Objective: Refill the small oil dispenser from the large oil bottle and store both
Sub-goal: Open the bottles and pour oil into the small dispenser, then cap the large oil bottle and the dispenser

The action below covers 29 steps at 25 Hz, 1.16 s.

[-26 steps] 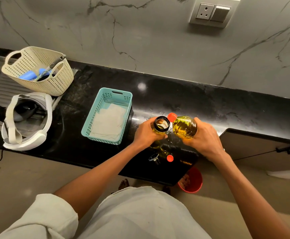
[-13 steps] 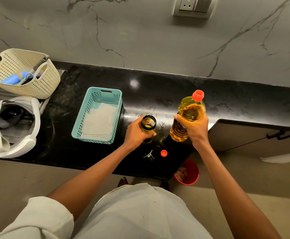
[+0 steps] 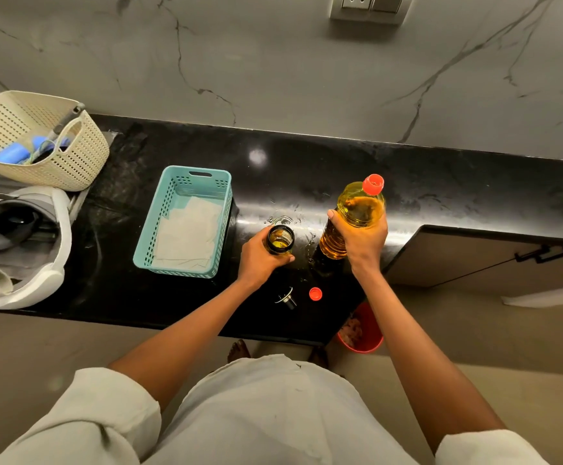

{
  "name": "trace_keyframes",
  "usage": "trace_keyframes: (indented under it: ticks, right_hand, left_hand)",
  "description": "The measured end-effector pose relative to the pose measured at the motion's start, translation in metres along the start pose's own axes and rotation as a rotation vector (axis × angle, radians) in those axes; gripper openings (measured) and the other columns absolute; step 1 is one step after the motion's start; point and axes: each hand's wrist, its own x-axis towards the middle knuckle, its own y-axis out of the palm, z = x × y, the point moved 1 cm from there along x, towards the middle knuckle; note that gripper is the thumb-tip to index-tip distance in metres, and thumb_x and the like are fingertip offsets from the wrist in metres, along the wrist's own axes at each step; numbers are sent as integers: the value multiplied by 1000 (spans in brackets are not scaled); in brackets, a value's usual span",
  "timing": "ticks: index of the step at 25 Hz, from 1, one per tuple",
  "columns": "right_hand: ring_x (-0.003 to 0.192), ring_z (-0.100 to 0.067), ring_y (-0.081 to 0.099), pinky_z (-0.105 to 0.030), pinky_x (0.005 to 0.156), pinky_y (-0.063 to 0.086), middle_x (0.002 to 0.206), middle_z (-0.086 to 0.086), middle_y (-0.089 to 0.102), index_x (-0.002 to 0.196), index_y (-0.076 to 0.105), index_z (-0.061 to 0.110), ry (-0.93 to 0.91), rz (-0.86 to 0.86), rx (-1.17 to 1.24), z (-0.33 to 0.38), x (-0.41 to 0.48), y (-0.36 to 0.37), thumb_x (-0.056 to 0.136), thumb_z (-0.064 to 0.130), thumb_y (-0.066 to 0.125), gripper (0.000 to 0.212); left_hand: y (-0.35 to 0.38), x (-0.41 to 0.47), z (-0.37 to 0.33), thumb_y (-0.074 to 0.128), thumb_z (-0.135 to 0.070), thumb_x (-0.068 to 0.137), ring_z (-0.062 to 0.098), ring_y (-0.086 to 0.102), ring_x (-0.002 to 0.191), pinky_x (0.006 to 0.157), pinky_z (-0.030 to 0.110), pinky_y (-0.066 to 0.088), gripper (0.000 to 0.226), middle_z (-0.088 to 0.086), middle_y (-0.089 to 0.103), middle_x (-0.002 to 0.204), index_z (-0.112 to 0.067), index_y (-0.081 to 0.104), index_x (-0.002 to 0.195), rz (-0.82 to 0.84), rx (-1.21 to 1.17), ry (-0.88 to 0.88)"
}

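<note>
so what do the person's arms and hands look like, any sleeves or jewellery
The left hand and right hand are bare: no gloves, and no rings or watch that show. Both forearms are uncovered. The left sleeve and right sleeve are loose, pale off-white cloth, ending around the elbow.

Golden-yellow oil bottle (image 3: pixel 357 213) (red-capped), teal perforated basket (image 3: pixel 172 260), veined grey marble wall (image 3: pixel 273 62)

**Both hands engaged**

Both forearms were bare and extended forward. The left hand (image 3: pixel 258 261) was wrapped round the small oil dispenser (image 3: pixel 280 239). The right hand (image 3: pixel 363 241) gripped the large oil bottle (image 3: pixel 360 204) at mid-body, fingers (image 3: pixel 333 217) curled round its left side.
</note>
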Motion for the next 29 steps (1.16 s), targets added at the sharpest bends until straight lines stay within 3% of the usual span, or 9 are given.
trace_keyframes:
  ticks: [5,9,14,21,25,27,29]
  right_hand:
    - [109,-20,71,-38,98,60,116,-3,71,123,64,15,10,-40,-2,-12,-1,-2,72,34,99,64]
    - [111,-19,71,-40,100,60,117,1,72,120,62,34,7,-55,9,-17,-5,-2,72,34,99,61]
    - [110,-17,71,-35,98,60,118,-2,72,127,62,15,5,-43,-21,-21,-3,-1,72,33,99,68]
    - [112,-17,71,-43,100,60,120,-3,72,128,61,14,11,-9,-72,-24,-2,-4,69,38,100,74]
    - [125,-17,64,-45,107,55,134,1,65,143,51,24,50,46,-184,-29,-4,-13,62,55,100,100]
    - [138,-16,52,-44,119,41,147,6,54,151,40,31,91,-16,-281,-34,-20,-22,61,62,97,111]
    - [128,-13,56,-54,117,39,137,7,57,143,46,29,85,-143,-260,-33,-52,-30,75,54,91,85]
  left_hand:
    - [1,-1,2,103,-20,63,2,71,104,96,22,57,64,-12,77,108,-26,72,119,14,-5,-4]
    - [0,1,4,103,-19,64,7,72,108,97,20,56,67,-8,78,111,-20,73,124,33,-9,-16]
    - [-1,1,8,103,-19,65,4,72,108,94,14,54,67,-8,78,112,-20,72,124,45,-7,-3]
    - [2,0,9,102,-15,65,-7,68,108,92,8,51,72,-12,76,113,-18,69,129,50,-37,-24]
    - [3,1,14,102,-14,64,-6,67,108,96,13,52,75,-13,74,114,-21,67,130,76,-39,-38]
    - [2,0,14,102,-14,63,1,68,114,100,19,53,81,-10,74,121,-21,64,135,85,-49,-45]
    - [2,-1,16,103,-13,61,2,66,120,102,17,53,92,-8,71,128,-21,59,141,82,-75,-56]
